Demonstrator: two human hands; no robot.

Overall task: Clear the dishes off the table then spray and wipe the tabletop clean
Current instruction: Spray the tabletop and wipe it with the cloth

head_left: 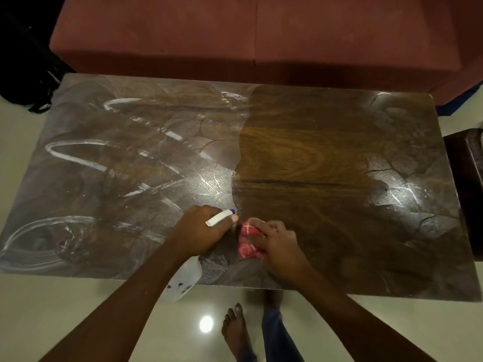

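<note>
The brown wooden tabletop (300, 152) carries no dishes; its left half and right end are covered in whitish smears and streaks, while a middle band looks dark and clean. My left hand (201, 231) grips a white spray bottle (184, 280) by the neck, its nozzle with a blue tip (232, 211) pointing right over the near edge. My right hand (277, 241) presses flat on a crumpled red-and-white checked cloth (247, 242) on the table just right of the nozzle.
A reddish-brown sofa (261, 35) runs along the table's far side. A dark bag (26, 61) lies on the floor at the far left, and a dark wooden piece (467, 184) stands by the right end. My bare foot (235, 333) is on the glossy floor.
</note>
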